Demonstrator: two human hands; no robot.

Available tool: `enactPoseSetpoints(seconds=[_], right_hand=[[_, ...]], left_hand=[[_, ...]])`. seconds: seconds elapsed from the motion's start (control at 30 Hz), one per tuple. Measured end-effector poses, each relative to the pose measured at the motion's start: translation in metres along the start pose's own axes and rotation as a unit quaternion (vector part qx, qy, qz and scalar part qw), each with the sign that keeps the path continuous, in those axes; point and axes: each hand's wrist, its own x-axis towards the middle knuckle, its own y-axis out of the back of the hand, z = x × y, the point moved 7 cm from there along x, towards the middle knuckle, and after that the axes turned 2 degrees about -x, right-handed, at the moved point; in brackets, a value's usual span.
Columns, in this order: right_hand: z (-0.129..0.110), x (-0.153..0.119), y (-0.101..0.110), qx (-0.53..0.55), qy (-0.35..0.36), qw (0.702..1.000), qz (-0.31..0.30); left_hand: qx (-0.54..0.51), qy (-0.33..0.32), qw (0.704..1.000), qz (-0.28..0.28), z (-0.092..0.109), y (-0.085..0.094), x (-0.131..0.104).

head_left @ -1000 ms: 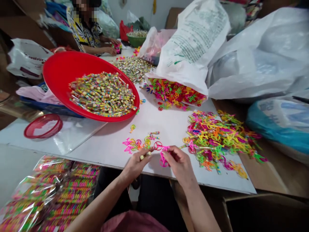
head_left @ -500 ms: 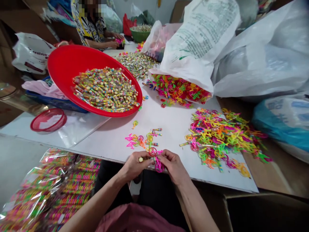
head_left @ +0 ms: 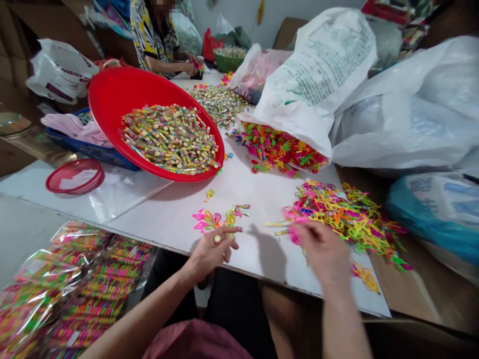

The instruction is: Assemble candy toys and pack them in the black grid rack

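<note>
My left hand [head_left: 210, 253] is over the front edge of the table, fingers loosely curled round a small candy tube [head_left: 217, 239] whose pale round end shows. Just beyond it lie pink plastic frames [head_left: 199, 215], a green ring piece [head_left: 230, 217] and a few printed tubes [head_left: 243, 206]. Smeared by motion, my right hand [head_left: 324, 247] is at the near left side of a heap of colourful plastic toy bicycles [head_left: 337, 207]. Its fingers pinch a pink toy bicycle [head_left: 294, 219], from which a yellowish stick or tube [head_left: 275, 224] points left.
A tilted red basin [head_left: 108, 99] holds many wrapped tubes. Behind it is a tube pile [head_left: 220, 102]; a white sack [head_left: 318, 65] spills plastic parts. A small red basket [head_left: 75, 184] stands left, bagged toys [head_left: 82, 289] below. Across the table a person [head_left: 157, 45] handles pieces.
My right hand has left my left hand and moved right to the heap, carrying the pink toy bicycle. My left hand stays near the edge with the tube. The view has shifted slightly.
</note>
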Motion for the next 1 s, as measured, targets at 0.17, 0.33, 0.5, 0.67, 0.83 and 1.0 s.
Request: enactPoseSetpoints(seconds=[0.17, 0.33, 0.5, 0.67, 0.83, 1.0], right_hand=[[-0.02, 0.041, -0.001, -0.253, 0.116, 0.956, 0.092], [-0.057, 0.037, -0.142, -0.201, 0.248, 0.932, -0.17], [-0.039, 0.045, -0.152, -0.228, 0.167, 0.945, -0.164], [0.001, 0.041, -0.123, -0.132, 0.056, 0.976, -0.165], [0.0, 0.019, -0.106, 0.138, -0.041, 0.977, -0.154], [-0.065, -0.001, -0.114, 0.111, 0.031, 0.985, -0.125]], left_hand=[[-0.072, -0.04, 0.996, 0.047, 0.007, 0.014, 0.003], [-0.011, 0.058, 0.995, -0.075, -0.009, -0.022, -0.01], [0.494, -0.113, 0.862, 0.007, 0.021, -0.031, 0.015], [0.632, -0.19, 0.751, -0.01, 0.025, -0.061, 0.046], [0.252, -0.14, 0.954, 0.082, 0.033, -0.037, 0.054], [-0.032, -0.132, 0.982, 0.135, 0.033, -0.012, 0.045]])
